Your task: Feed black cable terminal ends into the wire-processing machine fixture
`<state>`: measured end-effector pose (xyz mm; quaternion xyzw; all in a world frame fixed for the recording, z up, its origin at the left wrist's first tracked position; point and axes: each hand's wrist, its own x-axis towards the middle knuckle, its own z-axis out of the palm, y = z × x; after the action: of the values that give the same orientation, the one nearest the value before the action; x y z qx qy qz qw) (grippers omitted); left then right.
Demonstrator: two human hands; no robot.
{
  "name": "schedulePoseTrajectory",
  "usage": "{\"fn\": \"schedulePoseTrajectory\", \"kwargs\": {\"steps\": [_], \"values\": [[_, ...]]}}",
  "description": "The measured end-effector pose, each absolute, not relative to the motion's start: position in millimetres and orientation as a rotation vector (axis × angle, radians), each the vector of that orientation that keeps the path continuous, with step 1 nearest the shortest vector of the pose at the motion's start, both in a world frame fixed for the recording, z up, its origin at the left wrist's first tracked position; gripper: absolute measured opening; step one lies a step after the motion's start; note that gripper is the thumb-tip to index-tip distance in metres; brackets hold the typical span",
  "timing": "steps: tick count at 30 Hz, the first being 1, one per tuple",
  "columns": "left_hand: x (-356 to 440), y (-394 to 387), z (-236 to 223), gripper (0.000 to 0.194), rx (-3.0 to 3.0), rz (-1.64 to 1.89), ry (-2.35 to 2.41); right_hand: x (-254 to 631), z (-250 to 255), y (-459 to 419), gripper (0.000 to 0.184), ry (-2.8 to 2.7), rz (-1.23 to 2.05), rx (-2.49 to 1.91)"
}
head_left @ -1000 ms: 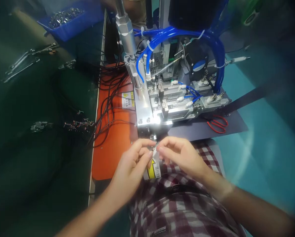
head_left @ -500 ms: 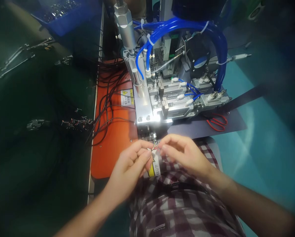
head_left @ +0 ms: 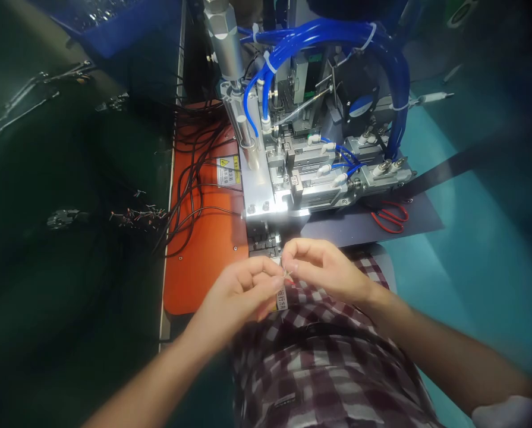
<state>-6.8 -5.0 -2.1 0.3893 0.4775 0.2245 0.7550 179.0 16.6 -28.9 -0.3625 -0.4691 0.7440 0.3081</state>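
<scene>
Fingertip to fingertip, my two hands meet in front of the machine's near end. My left hand (head_left: 248,291) is closed in a pinch on a few thin wire-like pieces (head_left: 287,274), pale with a bit of red near them. My right hand (head_left: 328,270) pinches at the same pieces from the other side, thumb against forefinger. Their exact kind is too small to make out, and the fingers partly cover them. Just beyond the fingertips lies a dark metal track (head_left: 263,244) of the machine. A white and yellow label (head_left: 282,298) shows below the hands.
The machine (head_left: 292,172) with blue air hoses (head_left: 332,30) stands on an orange base plate (head_left: 203,273). Black cables (head_left: 194,172) cross its left side. Red-handled scissors (head_left: 390,217) lie right. Small wire-like pieces (head_left: 138,215) are scattered left, below a blue bin (head_left: 109,35).
My fingertips have moved slightly right and down, closer together around the thin pieces. My right fingers have curled in more tightly. The view has shifted a little.
</scene>
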Motion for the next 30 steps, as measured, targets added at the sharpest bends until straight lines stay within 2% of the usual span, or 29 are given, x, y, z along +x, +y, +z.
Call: {"fn": "schedulePoseTrajectory", "kwargs": {"steps": [5,8,17,23,30], "values": [[-10,1,1,0.017,0.716,0.237,0.934,183,-32,23,0.012,-1.420,2.086,-0.656],[-6,-2,0,0.016,0.737,0.264,1.024,183,-28,28,0.008,-1.541,2.057,-0.629],[-2,-1,2,0.020,0.891,0.658,1.319,182,-31,24,0.011,-1.381,1.683,-1.075],[3,12,7,0.025,0.950,0.578,1.387,176,-27,22,0.015,-1.345,1.620,-1.169],[4,12,0,0.025,0.895,0.581,1.328,171,-25,21,0.012,-1.437,1.583,-1.204]]}}
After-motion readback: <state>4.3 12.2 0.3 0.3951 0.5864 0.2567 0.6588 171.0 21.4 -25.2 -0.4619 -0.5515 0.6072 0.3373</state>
